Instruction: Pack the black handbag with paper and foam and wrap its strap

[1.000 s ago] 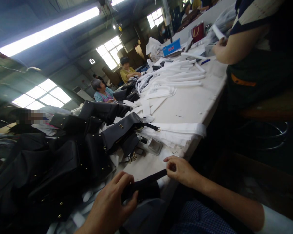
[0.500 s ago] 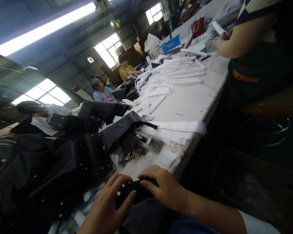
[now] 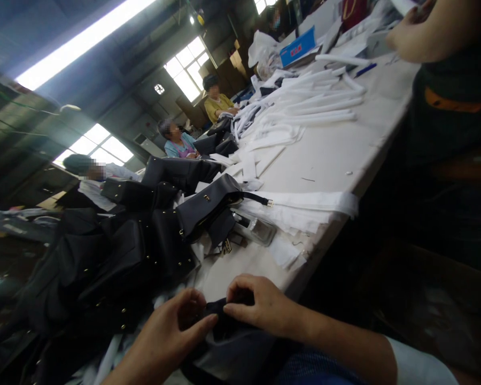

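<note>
My left hand (image 3: 172, 329) and my right hand (image 3: 260, 305) meet at the near edge of the white table (image 3: 324, 160). Both pinch a small black leather piece with a strap (image 3: 220, 321) between fingers and thumb. The piece sits partly in my lap and its shape is mostly hidden by my fingers. A pile of black leather bags (image 3: 124, 251) with gold studs lies just left of my hands.
White strips (image 3: 304, 206) lie stacked beyond my hands, with many more strips (image 3: 304, 112) further along the table. A small clear container (image 3: 258, 227) sits by the bags. A person's arm (image 3: 428, 27) works at the far right. Other people sit at the left side, near a blue box (image 3: 299, 48).
My right hand let the strap's far end go and came in to meet my left hand on the black piece. The camera view shifted slightly left and down.
</note>
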Action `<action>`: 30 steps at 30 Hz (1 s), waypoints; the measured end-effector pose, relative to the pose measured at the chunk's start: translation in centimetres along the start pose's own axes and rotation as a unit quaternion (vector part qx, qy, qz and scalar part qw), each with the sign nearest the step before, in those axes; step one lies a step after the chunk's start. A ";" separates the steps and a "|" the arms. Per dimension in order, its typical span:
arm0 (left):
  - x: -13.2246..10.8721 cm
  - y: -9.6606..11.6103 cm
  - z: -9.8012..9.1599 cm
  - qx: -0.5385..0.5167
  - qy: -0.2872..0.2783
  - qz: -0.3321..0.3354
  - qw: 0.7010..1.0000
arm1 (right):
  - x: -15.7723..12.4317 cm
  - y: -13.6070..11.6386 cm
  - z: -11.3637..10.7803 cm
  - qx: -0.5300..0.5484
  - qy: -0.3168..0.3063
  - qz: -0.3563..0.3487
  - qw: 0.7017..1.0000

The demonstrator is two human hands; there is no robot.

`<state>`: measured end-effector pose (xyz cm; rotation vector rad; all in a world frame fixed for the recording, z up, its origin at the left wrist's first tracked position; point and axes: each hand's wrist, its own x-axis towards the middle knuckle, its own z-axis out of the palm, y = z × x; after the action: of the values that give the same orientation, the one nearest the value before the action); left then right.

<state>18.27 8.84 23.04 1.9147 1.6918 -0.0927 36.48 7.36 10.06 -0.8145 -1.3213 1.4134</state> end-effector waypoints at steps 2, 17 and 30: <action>-0.4 -0.3 0.1 -0.005 0.007 -0.016 1.000 | -0.1 0.1 0.6 0.017 0.005 0.001 1.000; -1.8 1.3 1.5 -0.046 0.071 -0.131 0.988 | 0.4 1.1 1.8 0.046 -0.047 -0.017 0.998; -1.4 -1.0 2.1 -0.186 0.051 -0.170 0.966 | 1.3 1.7 2.4 0.118 -0.102 0.035 0.987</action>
<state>17.67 6.63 21.51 1.3661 1.9348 0.1822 33.50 8.05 9.00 -0.5756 -1.2558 1.7091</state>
